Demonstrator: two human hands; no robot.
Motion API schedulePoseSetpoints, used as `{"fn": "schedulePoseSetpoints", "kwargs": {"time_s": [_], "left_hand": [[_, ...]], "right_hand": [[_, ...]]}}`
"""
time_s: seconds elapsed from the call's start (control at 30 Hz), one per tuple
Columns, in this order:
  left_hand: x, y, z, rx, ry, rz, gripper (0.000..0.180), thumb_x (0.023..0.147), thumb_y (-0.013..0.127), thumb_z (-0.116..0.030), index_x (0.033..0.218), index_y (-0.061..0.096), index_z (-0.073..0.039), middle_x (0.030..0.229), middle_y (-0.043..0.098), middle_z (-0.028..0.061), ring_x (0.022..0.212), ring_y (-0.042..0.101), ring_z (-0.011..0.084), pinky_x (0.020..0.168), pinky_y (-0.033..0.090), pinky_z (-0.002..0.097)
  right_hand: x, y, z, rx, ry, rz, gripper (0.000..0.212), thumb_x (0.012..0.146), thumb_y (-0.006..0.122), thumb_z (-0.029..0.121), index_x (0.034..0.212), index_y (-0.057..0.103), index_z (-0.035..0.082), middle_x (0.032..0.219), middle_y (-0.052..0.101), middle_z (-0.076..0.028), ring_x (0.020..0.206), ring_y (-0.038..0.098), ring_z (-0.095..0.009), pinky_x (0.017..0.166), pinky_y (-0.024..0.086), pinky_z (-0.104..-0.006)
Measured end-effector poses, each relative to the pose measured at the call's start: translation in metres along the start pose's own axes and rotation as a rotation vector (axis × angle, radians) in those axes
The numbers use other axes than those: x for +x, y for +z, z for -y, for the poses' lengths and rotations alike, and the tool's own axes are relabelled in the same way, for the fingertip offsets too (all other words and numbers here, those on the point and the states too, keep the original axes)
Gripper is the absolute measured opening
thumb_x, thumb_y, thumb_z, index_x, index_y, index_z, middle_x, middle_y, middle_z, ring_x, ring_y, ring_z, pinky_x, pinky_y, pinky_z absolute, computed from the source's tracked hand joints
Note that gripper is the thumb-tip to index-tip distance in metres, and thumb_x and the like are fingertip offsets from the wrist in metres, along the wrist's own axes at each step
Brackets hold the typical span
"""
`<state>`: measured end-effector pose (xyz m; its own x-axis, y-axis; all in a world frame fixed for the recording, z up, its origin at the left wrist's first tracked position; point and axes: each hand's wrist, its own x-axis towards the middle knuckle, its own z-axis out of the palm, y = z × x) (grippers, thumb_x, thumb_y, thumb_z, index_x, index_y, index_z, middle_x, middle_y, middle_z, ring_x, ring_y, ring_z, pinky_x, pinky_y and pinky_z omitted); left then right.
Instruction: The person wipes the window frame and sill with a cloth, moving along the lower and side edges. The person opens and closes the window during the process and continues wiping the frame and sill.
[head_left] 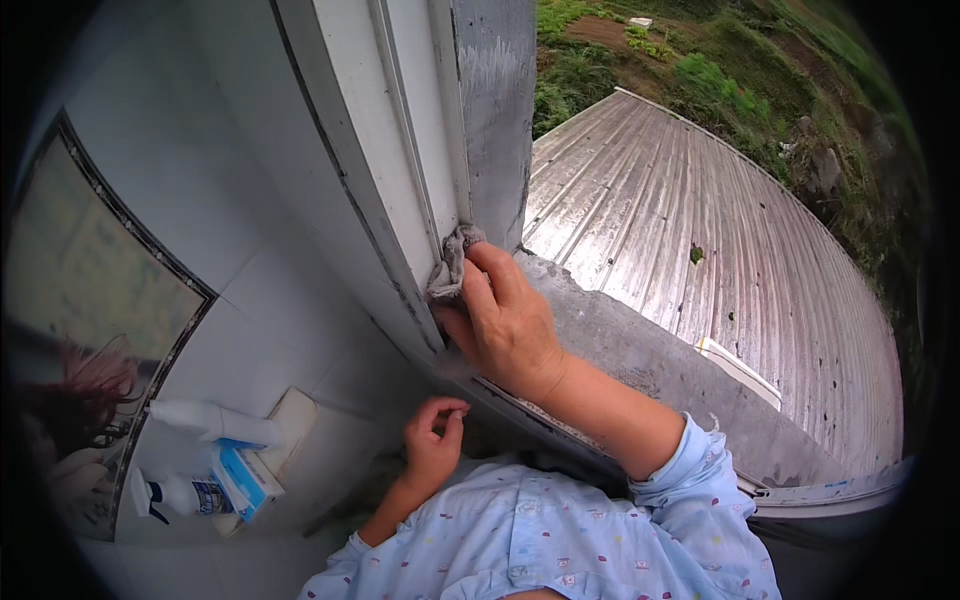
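Note:
My right hand [512, 325] presses a crumpled grey rag [450, 265] against the white window frame [415, 150], low on its upright side. The fingers are closed around the cloth, and part of it is hidden behind them. Lower down, my left hand [434, 442] hovers in front of my body, just below the sill. Its fingers are curled in toward the thumb, with nothing visible in them, and it touches neither the frame nor the rag.
Outside the opening are a rough concrete ledge [600, 310] and a corrugated metal roof [700, 240]. A dark-edged mirror [110, 260] hangs on the left wall. Below it, a shelf [293, 420] holds a white bottle [215, 422], a spray bottle [185, 495] and a blue-and-white box [243, 482].

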<state>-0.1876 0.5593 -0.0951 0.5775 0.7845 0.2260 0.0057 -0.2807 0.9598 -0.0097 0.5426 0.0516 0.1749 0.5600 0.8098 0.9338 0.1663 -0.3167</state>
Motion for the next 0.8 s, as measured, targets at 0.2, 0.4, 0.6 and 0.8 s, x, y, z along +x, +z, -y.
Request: {"fn": "schedulePoseSetpoints", "kwargs": {"time_s": [0.2, 0.4, 0.6, 0.8], "left_hand": [[-0.005, 0.003, 0.015, -0.04, -0.058, 0.019, 0.009, 0.094, 0.06, 0.005, 0.098, 0.067, 0.0, 0.093, 0.072, 0.0072, 0.079, 0.068, 0.0117, 0.068, 0.055, 0.0254], [0.0, 0.0, 0.003, -0.027, 0.027, 0.066, 0.007, 0.095, 0.061, 0.003, 0.099, 0.067, 0.0, 0.091, 0.073, 0.0078, 0.079, 0.07, 0.0114, 0.069, 0.056, 0.0255], [-0.008, -0.002, 0.023, -0.095, -0.059, 0.038, 0.008, 0.096, 0.061, 0.002, 0.101, 0.066, 0.0, 0.089, 0.073, 0.0087, 0.08, 0.072, 0.0131, 0.071, 0.057, 0.0264], [0.001, 0.006, 0.008, -0.109, -0.085, 0.145, 0.008, 0.098, 0.059, 0.004, 0.102, 0.065, 0.001, 0.09, 0.074, 0.0097, 0.082, 0.071, 0.0135, 0.075, 0.059, 0.0274]], "right_hand": [[-0.056, 0.01, -0.028, -0.088, 0.136, 0.508, 0.024, 0.08, 0.063, 0.002, 0.104, 0.06, -0.001, 0.117, 0.061, -0.02, 0.101, 0.064, -0.039, 0.081, 0.056, -0.0471], [-0.011, -0.076, -0.046, 0.112, 0.254, 0.913, 0.017, 0.074, 0.058, 0.0, 0.09, 0.061, -0.004, 0.093, 0.065, -0.024, 0.09, 0.064, -0.045, 0.079, 0.052, -0.0496], [0.012, -0.187, -0.042, 0.697, 0.732, 0.644, 0.034, 0.077, 0.049, -0.005, 0.105, 0.068, -0.006, 0.094, 0.069, -0.006, 0.086, 0.063, -0.015, 0.08, 0.053, -0.0321], [-0.005, -0.103, -0.039, 0.21, 0.386, 0.488, 0.021, 0.079, 0.054, -0.003, 0.098, 0.061, -0.001, 0.087, 0.057, -0.017, 0.083, 0.064, -0.032, 0.076, 0.052, -0.0414]]}}
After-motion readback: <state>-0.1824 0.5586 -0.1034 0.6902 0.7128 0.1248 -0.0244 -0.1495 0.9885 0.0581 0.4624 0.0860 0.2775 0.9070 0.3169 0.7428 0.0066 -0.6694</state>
